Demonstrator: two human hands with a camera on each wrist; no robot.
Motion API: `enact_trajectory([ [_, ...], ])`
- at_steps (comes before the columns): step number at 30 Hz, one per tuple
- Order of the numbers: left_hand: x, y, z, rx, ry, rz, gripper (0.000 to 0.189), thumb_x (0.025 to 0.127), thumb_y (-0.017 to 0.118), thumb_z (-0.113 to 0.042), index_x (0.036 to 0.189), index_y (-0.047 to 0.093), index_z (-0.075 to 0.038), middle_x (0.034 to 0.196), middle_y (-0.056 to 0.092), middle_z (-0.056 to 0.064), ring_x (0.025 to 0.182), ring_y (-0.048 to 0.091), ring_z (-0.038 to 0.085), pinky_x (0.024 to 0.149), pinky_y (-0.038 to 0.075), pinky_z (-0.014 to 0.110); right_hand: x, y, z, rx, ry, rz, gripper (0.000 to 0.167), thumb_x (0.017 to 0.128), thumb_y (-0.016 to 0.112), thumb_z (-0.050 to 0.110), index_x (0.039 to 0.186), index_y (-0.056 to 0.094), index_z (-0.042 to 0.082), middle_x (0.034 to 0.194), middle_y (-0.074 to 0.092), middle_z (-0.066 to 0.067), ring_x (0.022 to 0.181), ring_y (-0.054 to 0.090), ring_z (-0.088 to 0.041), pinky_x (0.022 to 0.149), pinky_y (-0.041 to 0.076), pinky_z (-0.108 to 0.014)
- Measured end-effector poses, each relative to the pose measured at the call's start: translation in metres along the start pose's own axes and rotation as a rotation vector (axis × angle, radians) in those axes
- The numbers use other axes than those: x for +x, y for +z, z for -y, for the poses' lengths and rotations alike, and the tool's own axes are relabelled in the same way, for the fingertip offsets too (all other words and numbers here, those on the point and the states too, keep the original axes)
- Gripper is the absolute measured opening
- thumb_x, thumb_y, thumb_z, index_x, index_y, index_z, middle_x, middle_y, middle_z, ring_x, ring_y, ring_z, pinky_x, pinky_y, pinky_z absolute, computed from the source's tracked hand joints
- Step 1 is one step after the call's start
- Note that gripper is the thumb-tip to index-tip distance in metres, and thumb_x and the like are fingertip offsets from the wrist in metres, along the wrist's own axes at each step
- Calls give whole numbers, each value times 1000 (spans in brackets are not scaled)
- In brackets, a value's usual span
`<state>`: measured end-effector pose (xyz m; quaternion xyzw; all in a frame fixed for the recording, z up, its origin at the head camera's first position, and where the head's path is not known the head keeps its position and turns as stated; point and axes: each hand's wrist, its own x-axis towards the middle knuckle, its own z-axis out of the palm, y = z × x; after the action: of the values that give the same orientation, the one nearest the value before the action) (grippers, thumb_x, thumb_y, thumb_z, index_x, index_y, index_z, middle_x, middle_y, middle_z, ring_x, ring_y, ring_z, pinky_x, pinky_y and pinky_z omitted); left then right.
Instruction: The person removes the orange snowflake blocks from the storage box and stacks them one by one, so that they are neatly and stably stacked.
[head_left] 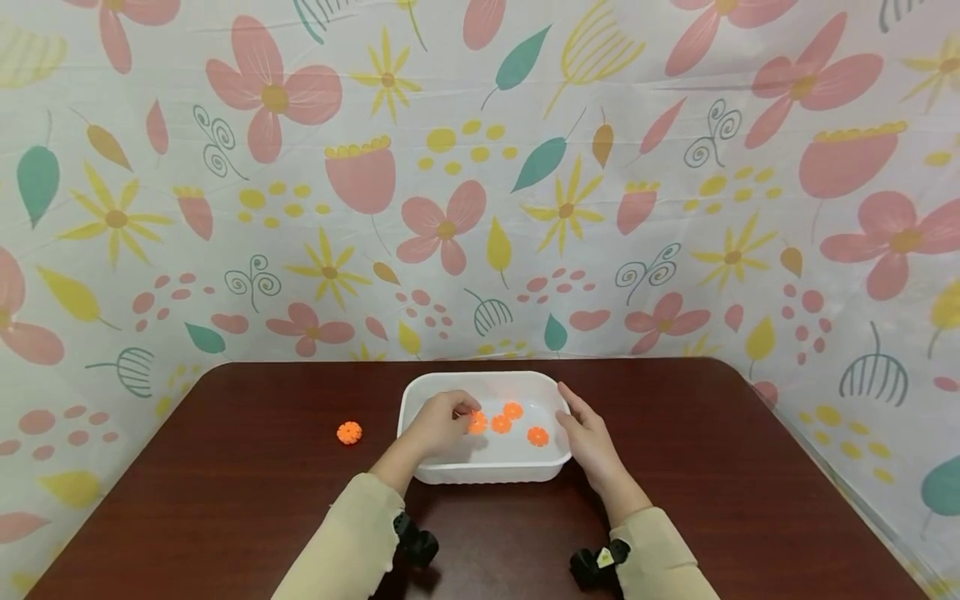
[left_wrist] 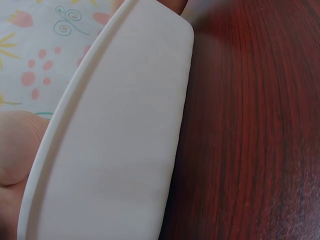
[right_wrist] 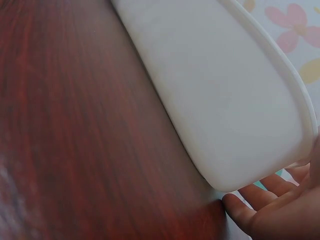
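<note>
A white plastic tray (head_left: 491, 473) stands on the table with several flower-shaped orange pieces (head_left: 537, 437) lying in it. My left hand (head_left: 441, 423) reaches over the tray's left side, its thumb and fingers pinching an orange piece (head_left: 477, 424) above the tray floor. At the right end, my right hand (head_left: 592, 437) holds the tray by its rim and outer wall. The right wrist view shows those fingers (right_wrist: 260, 197) along the outside of the tray's corner. In the left wrist view the tray's wall (left_wrist: 115, 125) hides the left fingertips.
Left of the tray, a small clump of orange pieces (head_left: 349, 432) lies on the dark brown table (head_left: 262, 483). A flower-print cloth (head_left: 450, 183) hangs behind the table's far edge. Black wrist cameras (head_left: 415, 540) sit at both cuffs.
</note>
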<state>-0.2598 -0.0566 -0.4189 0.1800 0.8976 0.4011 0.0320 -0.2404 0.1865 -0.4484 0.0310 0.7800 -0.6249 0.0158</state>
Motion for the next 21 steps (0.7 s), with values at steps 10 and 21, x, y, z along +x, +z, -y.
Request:
enact_trajectory([
  [10, -5, -10, 5, -108, -26, -65, 17, 93, 52, -4, 104, 65, -6, 92, 65, 6, 71, 61, 12, 63, 49, 25, 0, 0, -1, 1, -8, -1, 50, 100, 41, 17, 149, 30, 16, 156, 24, -10, 144, 20, -28, 116, 20, -47],
  [21, -12, -29, 5, -129, -91, -168, 16, 94, 54, -11, 106, 66, -10, 90, 64, 4, 72, 59, 17, 63, 48, 27, 2, 0, -4, 0, -1, -5, 50, 100, 40, 16, 149, 31, 17, 156, 25, -10, 143, 21, -28, 115, 21, -47],
])
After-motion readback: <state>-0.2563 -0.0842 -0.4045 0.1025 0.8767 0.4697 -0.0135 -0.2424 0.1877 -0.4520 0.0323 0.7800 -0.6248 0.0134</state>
